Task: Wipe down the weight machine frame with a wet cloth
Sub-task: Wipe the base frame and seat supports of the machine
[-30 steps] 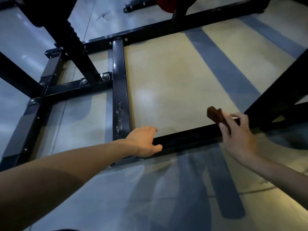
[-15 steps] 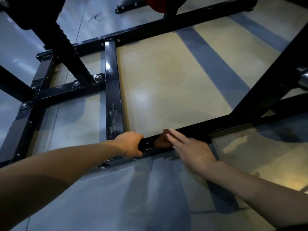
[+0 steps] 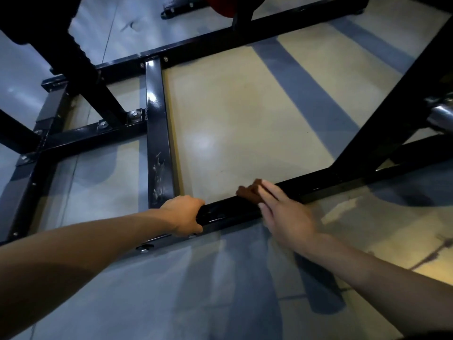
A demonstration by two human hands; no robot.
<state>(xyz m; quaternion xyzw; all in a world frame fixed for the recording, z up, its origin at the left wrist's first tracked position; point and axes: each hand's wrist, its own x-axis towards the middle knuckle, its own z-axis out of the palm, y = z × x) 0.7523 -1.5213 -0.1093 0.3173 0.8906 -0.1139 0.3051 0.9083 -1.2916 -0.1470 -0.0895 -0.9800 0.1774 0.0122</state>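
Cloth (image 3: 248, 194) first: yours is a small brown wad, bunched and soft, lying on top of the near base rail (image 3: 228, 212) of the black weight machine frame (image 3: 157, 123), partly hidden under your right hand (image 3: 286, 217). Your right fingers (image 3: 269, 192) are laid out straight and flat over it, pressing it down onto the rail, not curled round it. Whether it is wet you cannot read from here, so judge that by feel.

Being limp and light, the cloth will likely fold or roll under your palm, so keep your fingers spread over most of it and press downward as you slide; a thing that small will slip out if only the fingertips trap it. To reach the rail's side faces, you would probably do better to wrap the cloth over the edge and pinch it with your thumb beneath.

Your left hand (image 3: 182, 214) grips the same rail just beside the cross rail (image 3: 158, 153) with scuffed paint, fingers curled over the top edge. The frame is rigid steel tube bolted together and sitting on the glossy floor (image 3: 232, 133); it should not shift under your pressure, so lean on it freely. Its gloss suggests a slick surface.
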